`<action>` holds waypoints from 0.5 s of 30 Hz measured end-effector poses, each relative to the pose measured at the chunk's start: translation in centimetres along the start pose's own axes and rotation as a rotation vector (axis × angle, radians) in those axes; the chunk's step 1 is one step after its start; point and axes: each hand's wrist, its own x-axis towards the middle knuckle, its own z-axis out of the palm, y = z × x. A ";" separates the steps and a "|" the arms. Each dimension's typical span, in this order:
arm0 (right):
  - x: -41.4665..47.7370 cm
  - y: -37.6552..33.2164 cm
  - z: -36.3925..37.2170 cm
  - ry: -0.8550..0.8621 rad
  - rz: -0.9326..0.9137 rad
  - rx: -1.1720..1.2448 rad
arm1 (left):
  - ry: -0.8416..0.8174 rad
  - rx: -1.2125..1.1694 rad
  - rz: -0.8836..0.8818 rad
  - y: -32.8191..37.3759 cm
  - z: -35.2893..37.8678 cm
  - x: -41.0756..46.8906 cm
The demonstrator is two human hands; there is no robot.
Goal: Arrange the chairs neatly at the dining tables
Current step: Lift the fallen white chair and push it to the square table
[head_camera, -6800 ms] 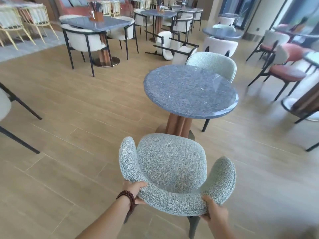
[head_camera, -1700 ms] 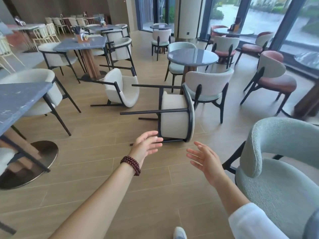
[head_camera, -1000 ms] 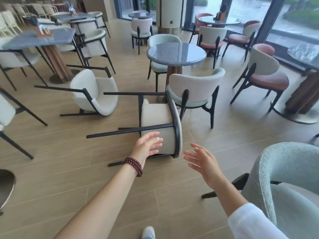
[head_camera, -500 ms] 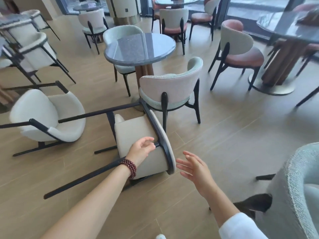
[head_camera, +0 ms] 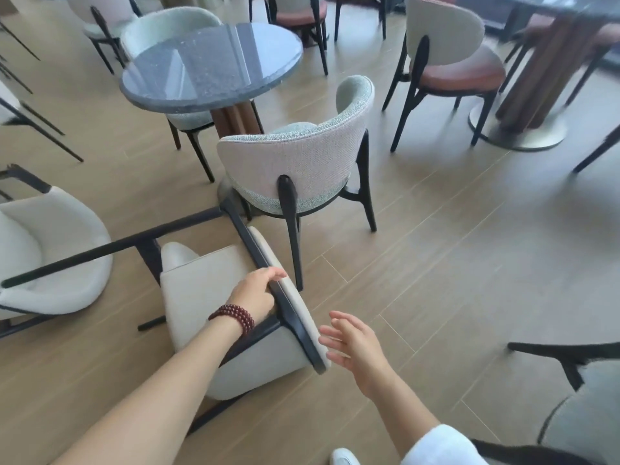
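Cream chair [head_camera: 201,290] is lying tipped; left hand [head_camera: 255,293] is gripping its black rim [head_camera: 295,325], right hand [head_camera: 355,344] hovering open nearby, probably needing a grip before lifting.

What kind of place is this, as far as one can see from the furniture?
Most likely a restaurant or café dining room. Pedestal tables, such as the round grey table, stand close together, with upholstered chairs around them, like the pale green chair and the red-seated chair.

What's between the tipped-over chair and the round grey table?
In the head view, one upright light-green chair stands between them, its back facing the tipped-over chair and its seat toward the round table.
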 end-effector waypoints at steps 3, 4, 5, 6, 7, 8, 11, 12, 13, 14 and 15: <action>4.3 2.5 0.4 0.003 0.004 -0.141 | -0.148 0.661 0.247 -2.4 2.8 4.4; 5.8 3.5 0.6 -0.002 -0.016 -0.231 | -0.211 0.861 0.332 -3.2 3.9 5.8; 7.3 4.6 0.8 -0.013 -0.036 -0.316 | -0.261 1.024 0.391 -3.9 5.0 7.1; 8.8 5.6 1.1 -0.023 -0.058 -0.389 | -0.299 1.149 0.430 -4.6 6.1 8.4; 10.2 6.5 1.4 -0.025 -0.077 -0.451 | -0.326 1.242 0.459 -5.3 7.0 9.5; 11.4 7.2 1.6 -0.024 -0.104 -0.512 | -0.344 1.315 0.486 -5.8 7.7 10.5; 14.8 9.6 2.5 0.007 -0.172 -0.684 | -0.373 1.433 0.573 -7.6 9.5 13.3; 15.7 10.4 2.8 0.026 -0.192 -0.735 | -0.372 1.439 0.598 -8.1 9.7 14.1; 16.6 11.1 3.2 0.048 -0.208 -0.787 | -0.355 1.433 0.631 -8.5 9.8 14.7; 17.1 11.7 3.5 0.069 -0.218 -0.836 | -0.327 1.420 0.666 -8.7 9.8 15.2; 17.8 12.3 3.9 0.099 -0.223 -0.875 | -0.305 1.410 0.695 -8.9 9.8 15.5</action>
